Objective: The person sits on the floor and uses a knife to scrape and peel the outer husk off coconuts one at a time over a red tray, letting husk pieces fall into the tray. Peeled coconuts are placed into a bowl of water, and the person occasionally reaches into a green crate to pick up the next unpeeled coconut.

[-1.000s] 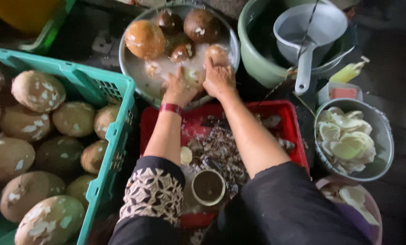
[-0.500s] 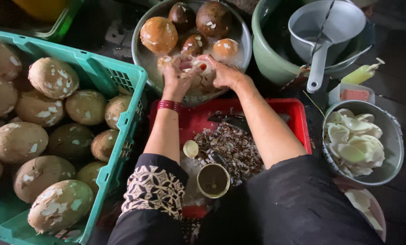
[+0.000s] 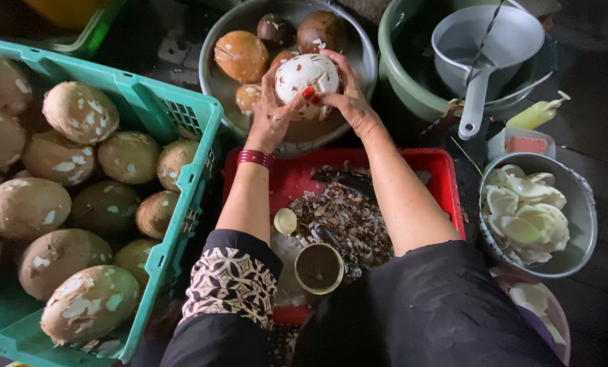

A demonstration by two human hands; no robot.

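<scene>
**Peeled coconut held over the metal basin, a crate of unpeeled ones waiting**

Both hands are closed around a round, mostly white peeled coconut [image 3: 307,76], with a few brown flecks of skin left on it. The left hand [image 3: 271,112] cups it from below and the side; the right hand [image 3: 345,95] wraps over its far side, thumb pressed on the white surface. The coconut sits above the wide round metal basin [image 3: 365,51] just beyond the hands, where several brown, unscraped coconuts [image 3: 241,56] lie.

Judging by how things lie, this one looks nearly finished, with only small specks left. Below the wrists, a red plastic tray [image 3: 440,170] carries a heap of brown shavings [image 3: 348,217]. To the right of the right arm, a grey metal bowl [image 3: 582,211] holds white coconut pieces [image 3: 525,214]. Much appears left: left of the left arm, a green plastic crate [image 3: 188,170] is full of brown, patchy coconuts [image 3: 80,112].
</scene>
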